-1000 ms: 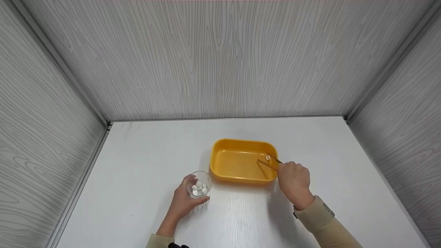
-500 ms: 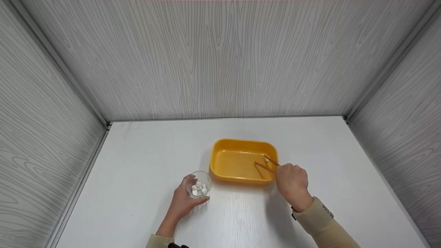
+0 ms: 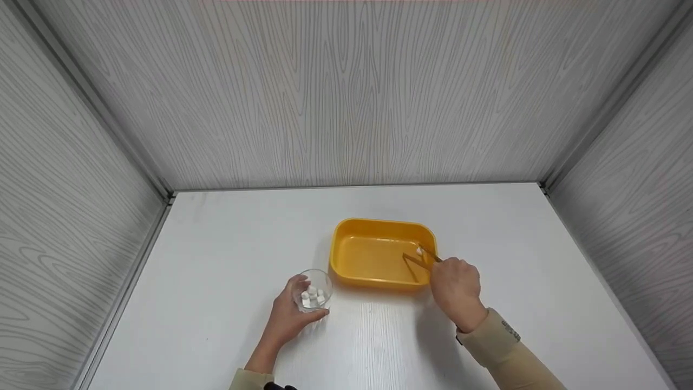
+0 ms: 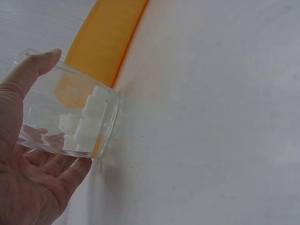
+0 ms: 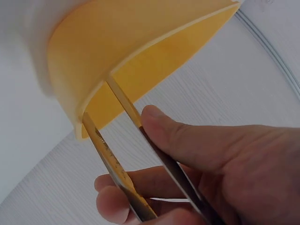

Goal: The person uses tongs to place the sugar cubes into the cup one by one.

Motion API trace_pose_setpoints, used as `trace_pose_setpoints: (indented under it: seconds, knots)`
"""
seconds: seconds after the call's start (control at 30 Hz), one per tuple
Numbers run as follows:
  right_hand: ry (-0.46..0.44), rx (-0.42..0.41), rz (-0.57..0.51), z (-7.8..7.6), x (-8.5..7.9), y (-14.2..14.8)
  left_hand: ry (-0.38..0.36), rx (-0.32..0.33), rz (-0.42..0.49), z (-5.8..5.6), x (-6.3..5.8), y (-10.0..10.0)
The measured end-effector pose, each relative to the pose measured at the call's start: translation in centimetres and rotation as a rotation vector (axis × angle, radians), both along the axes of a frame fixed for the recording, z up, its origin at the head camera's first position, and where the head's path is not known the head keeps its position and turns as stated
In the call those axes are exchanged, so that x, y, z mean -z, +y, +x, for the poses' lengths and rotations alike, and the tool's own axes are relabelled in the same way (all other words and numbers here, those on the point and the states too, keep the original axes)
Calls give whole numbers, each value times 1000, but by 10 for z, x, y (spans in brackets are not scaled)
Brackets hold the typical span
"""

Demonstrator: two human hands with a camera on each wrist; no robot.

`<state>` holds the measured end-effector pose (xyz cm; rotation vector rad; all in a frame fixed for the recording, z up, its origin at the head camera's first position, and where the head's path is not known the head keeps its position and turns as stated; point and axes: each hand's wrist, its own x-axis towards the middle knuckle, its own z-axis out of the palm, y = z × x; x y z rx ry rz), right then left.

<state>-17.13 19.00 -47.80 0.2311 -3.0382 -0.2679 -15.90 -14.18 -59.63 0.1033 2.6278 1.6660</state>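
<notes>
My left hand [image 3: 288, 314] holds a clear glass cup [image 3: 320, 279] in front of the tray's near left corner. Several small white cubes [image 4: 86, 126] lie at the bottom of the cup. In my right hand [image 3: 456, 287] is a pair of metal tweezers [image 5: 165, 161], thumb on one arm and fingers on the other. Its two arms are spread, and they reach over the right rim into the yellow tray [image 3: 373, 281]. One white cube [image 3: 419, 251] lies inside at the right end, beside the tip of the farther arm. The tray wall hides the tips in the right wrist view.
The white tabletop [image 3: 243, 233] spreads around the tray. Grey wood-grain panels stand at the back [image 3: 346, 97], on the left [image 3: 54, 216] and on the right [image 3: 639, 189].
My right hand has shifted slightly left and nearer to me. The tweezers' tips have moved a little around the white cube, which has shifted slightly. My left hand and the cup stay put.
</notes>
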Motion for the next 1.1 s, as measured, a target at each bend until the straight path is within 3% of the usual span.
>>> trace_pose_setpoints:
  seconds: [0.23, 0.5, 1.1]
  knots:
    - [-40, -20, 8, 1, -3, 0, 10, 0, -3, 0, 0, -1]
    - [-4, -14, 8, 1, -1, 2, 17, 0, -18, -1, 0, -1]
    - [-49, -42, -4, 5, -3, 1, 14, -1, -18, -1, 1, -1]
